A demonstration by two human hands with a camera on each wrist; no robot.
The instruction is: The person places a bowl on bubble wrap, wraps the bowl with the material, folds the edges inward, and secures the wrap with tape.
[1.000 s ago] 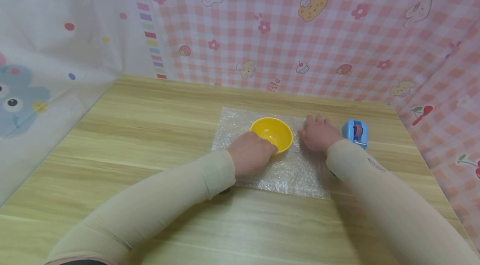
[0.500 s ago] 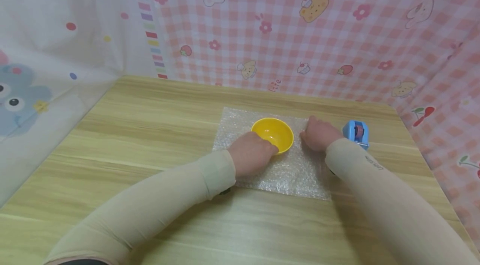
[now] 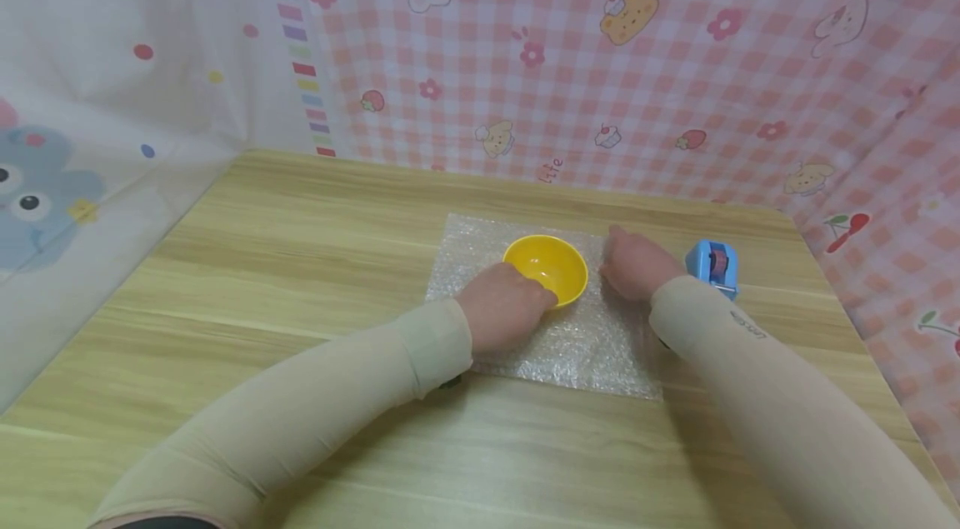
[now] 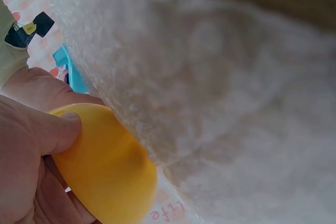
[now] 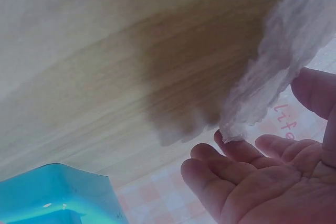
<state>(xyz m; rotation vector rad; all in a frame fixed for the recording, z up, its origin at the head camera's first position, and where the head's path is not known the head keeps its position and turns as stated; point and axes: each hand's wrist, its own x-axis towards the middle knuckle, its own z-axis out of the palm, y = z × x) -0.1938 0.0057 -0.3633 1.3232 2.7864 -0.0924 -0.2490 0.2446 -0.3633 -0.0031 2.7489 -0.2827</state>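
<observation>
A yellow bowl (image 3: 558, 261) sits on a sheet of bubble wrap (image 3: 570, 354) on the table. My left hand (image 3: 504, 306) grips the bowl's near rim; in the left wrist view its thumb (image 4: 65, 129) presses against the bowl's outer wall. My right hand (image 3: 641, 266) is at the sheet's far right corner, to the right of the bowl. In the right wrist view its fingers (image 5: 210, 174) are loosely bent and spread apart. A fingertip touches the bubble wrap's corner, and the thumb (image 5: 315, 90) lies by the sheet, away from the other fingers.
A blue tape dispenser (image 3: 712, 266) stands just right of my right hand. The wooden table (image 3: 300, 262) reaches back to a pink checked cloth (image 3: 465, 71). A white printed curtain (image 3: 97, 37) hangs on the left.
My right hand's fingers have drawn together from a more spread pose and shifted slightly toward the sheet's far corner. The left hand and the bowl stay in place.
</observation>
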